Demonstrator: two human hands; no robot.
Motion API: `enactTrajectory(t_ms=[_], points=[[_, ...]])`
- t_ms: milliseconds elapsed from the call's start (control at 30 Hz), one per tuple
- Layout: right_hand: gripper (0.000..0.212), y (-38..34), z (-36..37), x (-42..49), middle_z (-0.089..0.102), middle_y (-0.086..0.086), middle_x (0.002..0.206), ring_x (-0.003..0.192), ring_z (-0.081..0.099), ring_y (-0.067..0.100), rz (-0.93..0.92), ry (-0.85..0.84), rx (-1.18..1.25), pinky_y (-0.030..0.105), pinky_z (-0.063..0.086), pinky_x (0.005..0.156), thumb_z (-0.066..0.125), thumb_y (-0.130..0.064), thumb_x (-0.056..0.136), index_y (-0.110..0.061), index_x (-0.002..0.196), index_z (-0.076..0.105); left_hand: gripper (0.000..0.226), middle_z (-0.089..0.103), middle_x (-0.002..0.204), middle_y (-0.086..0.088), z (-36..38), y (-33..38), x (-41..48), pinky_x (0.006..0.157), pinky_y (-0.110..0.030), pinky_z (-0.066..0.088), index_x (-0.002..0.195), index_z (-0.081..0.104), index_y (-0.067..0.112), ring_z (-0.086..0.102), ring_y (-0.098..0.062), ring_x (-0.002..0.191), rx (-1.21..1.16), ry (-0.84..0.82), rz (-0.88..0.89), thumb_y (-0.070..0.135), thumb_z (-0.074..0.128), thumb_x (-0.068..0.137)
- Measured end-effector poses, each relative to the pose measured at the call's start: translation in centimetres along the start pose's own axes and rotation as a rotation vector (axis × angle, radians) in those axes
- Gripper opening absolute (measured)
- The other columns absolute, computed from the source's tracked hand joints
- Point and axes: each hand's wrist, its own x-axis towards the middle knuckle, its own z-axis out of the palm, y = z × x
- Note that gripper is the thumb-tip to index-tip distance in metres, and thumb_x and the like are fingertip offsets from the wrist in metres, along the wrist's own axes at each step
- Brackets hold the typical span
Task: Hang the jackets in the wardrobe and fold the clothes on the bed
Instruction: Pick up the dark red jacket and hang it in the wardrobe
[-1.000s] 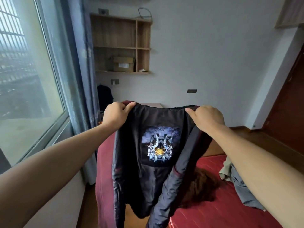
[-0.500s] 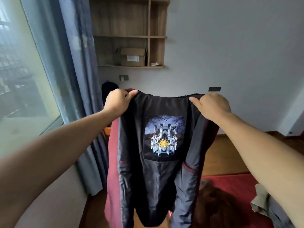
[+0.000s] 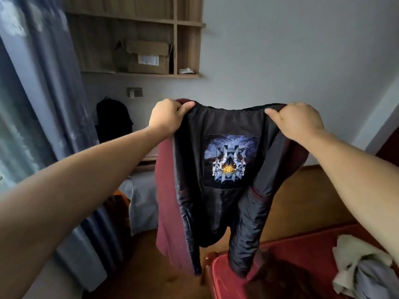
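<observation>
A maroon jacket (image 3: 168, 201) with black lining hangs open in front of me, lining side towards me, with a blue printed patch (image 3: 230, 161) on its inner back. My left hand (image 3: 167, 118) grips its left shoulder and my right hand (image 3: 295, 121) grips its right shoulder, both at chest height with arms stretched out. The jacket's lower end dangles just above the corner of the red bed (image 3: 306, 253). On the bed lie a brown furry garment (image 3: 285, 279) and a crumpled grey and beige garment (image 3: 364, 270).
A wooden wall shelf (image 3: 187, 50) holds a cardboard box (image 3: 144, 57). Blue curtains (image 3: 43, 93) hang at the left by the window. A black backpack (image 3: 113, 119) stands by the far wall. Wooden floor (image 3: 302, 195) lies beyond the bed.
Both hands have lifted the jacket higher, clear of the bed. My view has swung left and up, so the bed sits lower right and the shelf looms nearer.
</observation>
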Motion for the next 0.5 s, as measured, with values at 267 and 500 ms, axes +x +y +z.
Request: enactTrajectory(t_ms=[267, 500], points=[[0.079, -0.1, 5.8, 8.2, 0.047, 0.008, 0.061, 0.065, 0.048, 0.032, 0.185, -0.096, -0.124, 0.037, 0.047, 0.062, 0.026, -0.066, 0.102, -0.006, 0.059, 0.055, 0.067, 0.036, 0.050, -0.009, 8.3, -4.0, 14.2, 0.059, -0.037, 0.024, 0.053, 0.032, 0.011, 0.036, -0.033, 0.058, -0.111, -0.119, 0.162, 0.056, 0.050, 0.099], [0.076, 2.3, 8.7, 10.4, 0.046, 0.006, 0.066, 0.074, 0.053, 0.033, 0.322, -0.205, -0.230, 0.035, 0.040, 0.063, 0.023, -0.064, 0.103, -0.009, 0.063, 0.056, 0.068, 0.034, 0.048, -0.007, 16.9, -3.1, 23.7, 0.059, -0.037, 0.027, 0.050, 0.033, 0.012, 0.037, -0.035, 0.060, -0.188, -0.205, 0.331, 0.054, 0.051, 0.100]])
